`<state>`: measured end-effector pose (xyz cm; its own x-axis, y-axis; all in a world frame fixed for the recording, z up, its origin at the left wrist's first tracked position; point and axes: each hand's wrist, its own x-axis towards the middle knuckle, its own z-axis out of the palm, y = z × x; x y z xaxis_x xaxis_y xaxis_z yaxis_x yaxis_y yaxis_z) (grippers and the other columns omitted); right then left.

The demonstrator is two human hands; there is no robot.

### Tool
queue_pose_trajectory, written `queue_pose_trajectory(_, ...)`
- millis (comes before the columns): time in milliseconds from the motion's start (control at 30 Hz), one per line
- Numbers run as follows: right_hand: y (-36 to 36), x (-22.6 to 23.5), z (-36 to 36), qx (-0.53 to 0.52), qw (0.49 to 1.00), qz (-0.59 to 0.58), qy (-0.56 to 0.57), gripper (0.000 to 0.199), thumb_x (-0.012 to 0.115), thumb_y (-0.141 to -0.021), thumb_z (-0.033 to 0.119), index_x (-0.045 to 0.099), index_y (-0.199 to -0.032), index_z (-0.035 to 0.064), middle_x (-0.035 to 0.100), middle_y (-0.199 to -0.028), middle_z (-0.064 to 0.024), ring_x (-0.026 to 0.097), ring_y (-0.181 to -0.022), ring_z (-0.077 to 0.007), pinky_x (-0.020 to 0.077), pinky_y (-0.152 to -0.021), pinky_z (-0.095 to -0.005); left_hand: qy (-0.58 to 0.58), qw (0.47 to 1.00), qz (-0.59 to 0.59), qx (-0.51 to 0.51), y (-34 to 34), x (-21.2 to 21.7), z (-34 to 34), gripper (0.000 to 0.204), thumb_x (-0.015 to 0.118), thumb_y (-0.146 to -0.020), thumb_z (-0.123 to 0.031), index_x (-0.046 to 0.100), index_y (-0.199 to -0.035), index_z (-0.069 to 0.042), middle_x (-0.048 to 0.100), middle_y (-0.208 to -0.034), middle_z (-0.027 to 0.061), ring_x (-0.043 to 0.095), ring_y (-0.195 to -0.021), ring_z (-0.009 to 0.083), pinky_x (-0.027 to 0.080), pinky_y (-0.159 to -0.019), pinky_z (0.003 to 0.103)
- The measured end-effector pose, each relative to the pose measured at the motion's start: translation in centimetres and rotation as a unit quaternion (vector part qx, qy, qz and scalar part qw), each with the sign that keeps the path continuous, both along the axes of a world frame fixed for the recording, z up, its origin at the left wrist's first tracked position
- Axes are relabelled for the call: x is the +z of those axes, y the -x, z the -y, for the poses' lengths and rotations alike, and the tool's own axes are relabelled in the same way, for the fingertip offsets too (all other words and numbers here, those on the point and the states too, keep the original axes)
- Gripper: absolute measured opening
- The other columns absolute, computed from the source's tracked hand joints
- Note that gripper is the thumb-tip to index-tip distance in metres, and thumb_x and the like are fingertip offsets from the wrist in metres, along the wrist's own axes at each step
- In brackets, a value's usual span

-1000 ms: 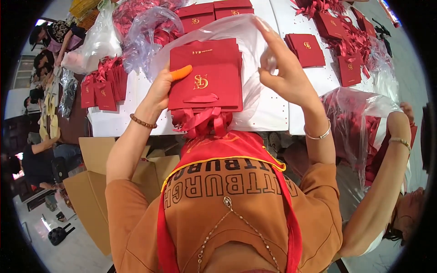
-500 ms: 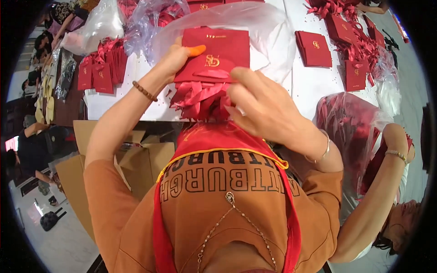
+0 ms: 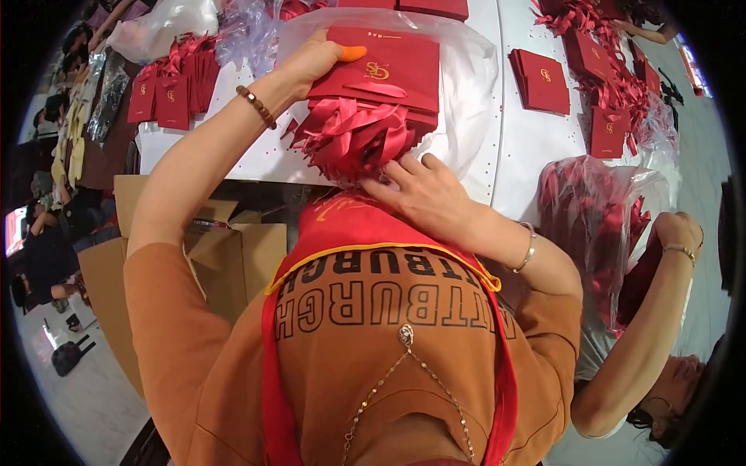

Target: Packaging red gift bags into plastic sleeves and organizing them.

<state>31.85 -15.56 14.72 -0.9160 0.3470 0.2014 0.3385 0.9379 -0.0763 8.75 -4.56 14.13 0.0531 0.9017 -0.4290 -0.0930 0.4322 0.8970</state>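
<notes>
A stack of dark red paper gift bags (image 3: 388, 66) with gold lettering lies on clear plastic over the white table. At its upper left corner my left hand (image 3: 315, 62) grips the stack, the thumb in an orange finger cover (image 3: 352, 53) pressed on the top bag. Glossy red ribbon handles (image 3: 350, 132) spill in a bunch from the near end of the bags. One short ribbon lies across the top bag's near edge. My right hand (image 3: 431, 198) is at the lower right of the bunch, fingers curled against the ribbons. What its fingertips hold, if anything, is hidden.
Clear plastic sheeting (image 3: 470, 93) spreads around the stack. More red bags (image 3: 540, 81) and ribboned piles (image 3: 175, 93) stand on the table. An open cardboard box (image 3: 225, 264) is below left. At right, a co-worker's arm (image 3: 645, 342) is beside a plastic sack of red bags (image 3: 590, 233).
My right hand has moved down from the top bag's near edge to the bottom of the ribbons. The ribbon bunch shows more fully. My left hand keeps its grip on the stack.
</notes>
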Motion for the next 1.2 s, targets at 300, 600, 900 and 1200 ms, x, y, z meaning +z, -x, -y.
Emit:
queue_pose_trajectory(300,-0.1,-2.0,0.7,-0.142,0.983,0.113,0.006,0.020,0.058,-0.071,0.017,0.050,-0.084,0.0041,0.048,-0.083,-0.0098,0.057,-0.060,-0.0206,0.0460,-0.045,-0.0303,0.001,0.999,-0.030,0.025,-0.4,0.1,0.3,0.052,0.061,-0.079,-0.004,0.031,-0.120,0.002,0.055,-0.102,0.0184,0.062,-0.080,0.0223,0.055,-0.065,0.033)
queue_pose_trajectory(600,2.7,-1.5,0.1,0.064,0.985,0.038,0.155,0.011,0.050,-0.080,0.018,0.056,-0.081,0.0085,0.060,-0.091,-0.0086,0.058,-0.085,-0.0201,0.0427,-0.067,-0.0325,0.048,0.998,-0.027,0.020,-0.4,0.4,-0.3,0.031,0.056,-0.083,-0.006,0.046,-0.111,0.003,0.060,-0.097,0.0153,0.062,-0.080,0.0201,0.054,-0.068,0.031)
queue_pose_trajectory(900,0.8,8.3,-1.9,0.232,0.835,-0.033,0.498,0.016,0.051,-0.086,0.025,0.052,-0.087,0.0087,0.056,-0.101,-0.0096,0.052,-0.095,-0.0166,0.0422,-0.072,-0.0392,0.083,0.996,0.017,-0.012,0.3,0.3,1.2,0.019,0.053,-0.085,-0.010,0.059,-0.097,0.003,0.064,-0.092,0.0114,0.063,-0.076,0.0178,0.053,-0.071,0.029)
queue_pose_trajectory(1200,0.2,6.5,-7.3,-0.132,0.974,-0.036,-0.180,0.036,0.063,-0.075,0.019,0.055,-0.110,0.0149,0.041,-0.129,-0.0124,0.054,-0.096,-0.0385,0.0489,-0.070,-0.0396,-0.007,1.000,0.024,0.017,-0.1,-0.5,1.4,0.032,0.058,-0.082,-0.004,0.049,-0.112,0.002,0.061,-0.096,0.0145,0.062,-0.075,0.0190,0.054,-0.061,0.031)
